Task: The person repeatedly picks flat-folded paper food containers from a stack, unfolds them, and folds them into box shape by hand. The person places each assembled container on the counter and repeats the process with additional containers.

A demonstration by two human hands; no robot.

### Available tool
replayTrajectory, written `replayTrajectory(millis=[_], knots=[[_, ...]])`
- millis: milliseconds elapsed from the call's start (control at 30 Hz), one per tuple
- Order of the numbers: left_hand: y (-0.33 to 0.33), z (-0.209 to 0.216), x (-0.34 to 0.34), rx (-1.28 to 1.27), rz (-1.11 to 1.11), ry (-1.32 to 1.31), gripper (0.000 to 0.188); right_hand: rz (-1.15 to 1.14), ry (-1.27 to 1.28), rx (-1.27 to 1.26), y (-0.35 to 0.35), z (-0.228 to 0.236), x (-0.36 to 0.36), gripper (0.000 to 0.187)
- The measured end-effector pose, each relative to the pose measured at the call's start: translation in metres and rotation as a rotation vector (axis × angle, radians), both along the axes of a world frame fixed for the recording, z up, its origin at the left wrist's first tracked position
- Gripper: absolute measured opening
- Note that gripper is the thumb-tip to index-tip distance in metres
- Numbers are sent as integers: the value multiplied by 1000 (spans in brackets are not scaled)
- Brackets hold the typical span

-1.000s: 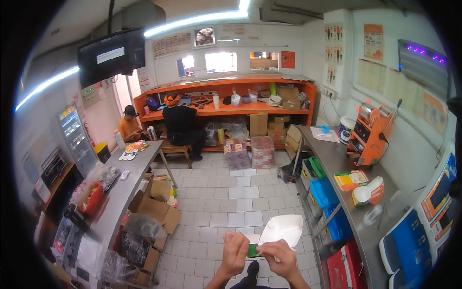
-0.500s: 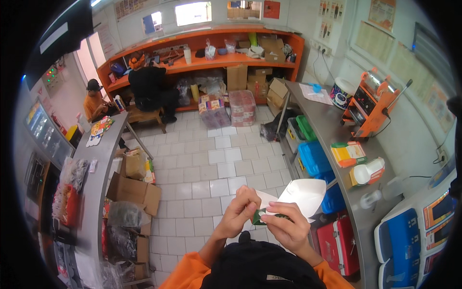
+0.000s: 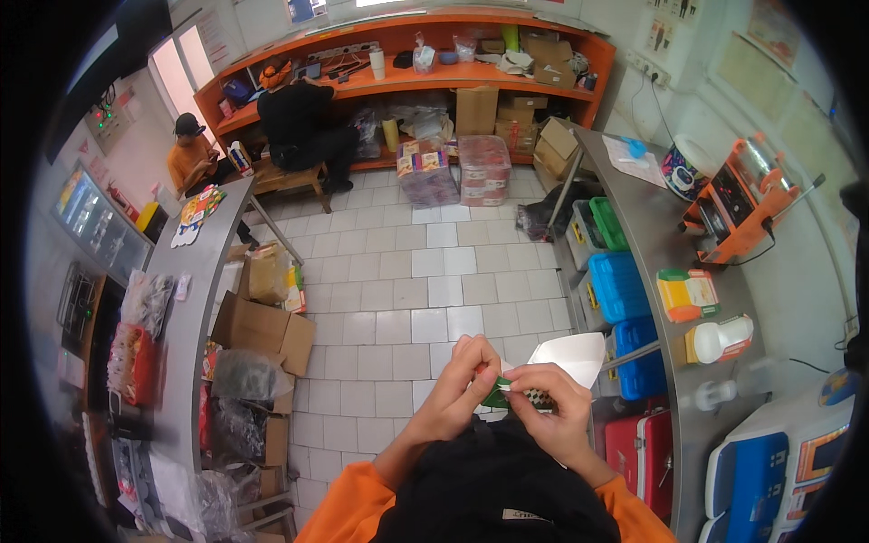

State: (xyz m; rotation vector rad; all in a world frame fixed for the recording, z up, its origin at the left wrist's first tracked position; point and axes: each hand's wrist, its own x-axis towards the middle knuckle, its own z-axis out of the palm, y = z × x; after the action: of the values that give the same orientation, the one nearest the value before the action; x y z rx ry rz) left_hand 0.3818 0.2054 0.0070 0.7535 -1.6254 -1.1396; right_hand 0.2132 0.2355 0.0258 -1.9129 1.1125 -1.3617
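Note:
In front of my body I hold a paperboard food carton (image 3: 572, 355), white inside, with green and checkered printing outside. My left hand (image 3: 457, 387) pinches its green edge from the left. My right hand (image 3: 552, 403) grips the same part from the right, thumb and fingers pressed together around a small white flap. The carton's white panel stands up beyond my right fingers; its lower part is hidden behind my hands. On the steel counter to my right lie two similar cartons, a green, yellow and orange one (image 3: 688, 294) and one with a white inside (image 3: 721, 340).
The right counter (image 3: 625, 195) also bears an orange machine (image 3: 740, 201) and a printed bucket (image 3: 686, 169). Under it stand blue bins (image 3: 620, 287) and a red case (image 3: 631, 462). Cardboard boxes (image 3: 255, 328) flank the left counter (image 3: 215, 240). Two people (image 3: 299, 122) sit at the back left.
The view has tilted down and shifted slightly left. My hands have drawn closer together on the carton's green part, and its white panel now leans lower behind my right hand.

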Motion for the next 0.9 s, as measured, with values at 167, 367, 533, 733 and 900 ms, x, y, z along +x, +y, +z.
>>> replayTrajectory(millis=[167, 367, 533, 733, 900], knots=[[-7, -8, -2, -427, 1, -111, 23, 377, -232, 574, -18, 6, -20, 36], [-28, -26, -1, -151, 169, 206, 17, 469, 266, 345, -32, 31, -59, 46], [-39, -25, 1, 392, 276, 136, 19, 452, 263, 486, -15, 30, -96, 24], [-18, -36, -32, -510, 2, -299, 12, 393, 122, 313, -1, 3, -106, 25], [-38, -38, -62, -412, -255, -329, 19, 348, 163, 147, -5, -3, -116, 24]])
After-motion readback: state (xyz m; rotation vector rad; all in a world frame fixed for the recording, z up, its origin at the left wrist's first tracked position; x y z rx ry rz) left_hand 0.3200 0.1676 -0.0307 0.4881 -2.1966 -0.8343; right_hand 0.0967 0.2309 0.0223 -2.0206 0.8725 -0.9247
